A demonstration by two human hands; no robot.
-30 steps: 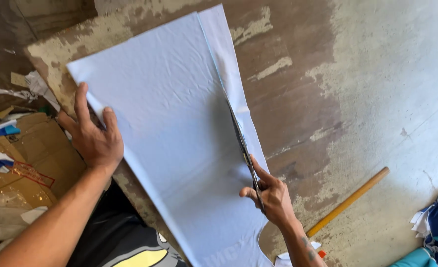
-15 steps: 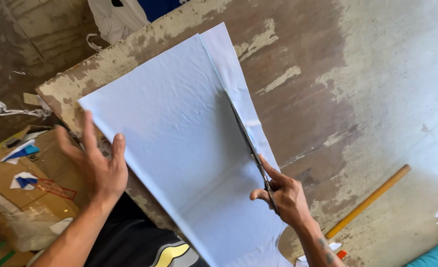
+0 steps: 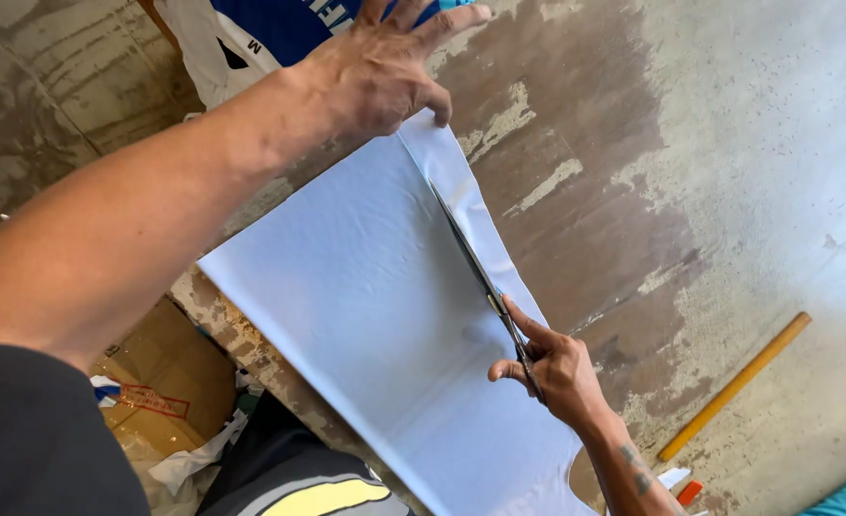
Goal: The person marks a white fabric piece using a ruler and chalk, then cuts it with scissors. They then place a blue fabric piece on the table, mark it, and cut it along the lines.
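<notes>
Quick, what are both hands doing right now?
Left hand: open, holding nothing, fingers spread near the far end of the pale blue cloth.
Right hand: closed on the scissors.

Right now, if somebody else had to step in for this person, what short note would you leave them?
Right hand: gripping the scissors, blades lying along the pale blue cloth near its right edge.
Left hand: lifted off the cloth, reaching over its far end, holding nothing visible.
Cloth: spread flat on the worn worktable, near end hanging over the table's edge.
Done: a narrow strip looks parted along the right side, beyond the blades.
Left: how far the cut runs cannot be told; nothing pins the cloth.
Nearby: a wooden stick lies to the right.
</notes>
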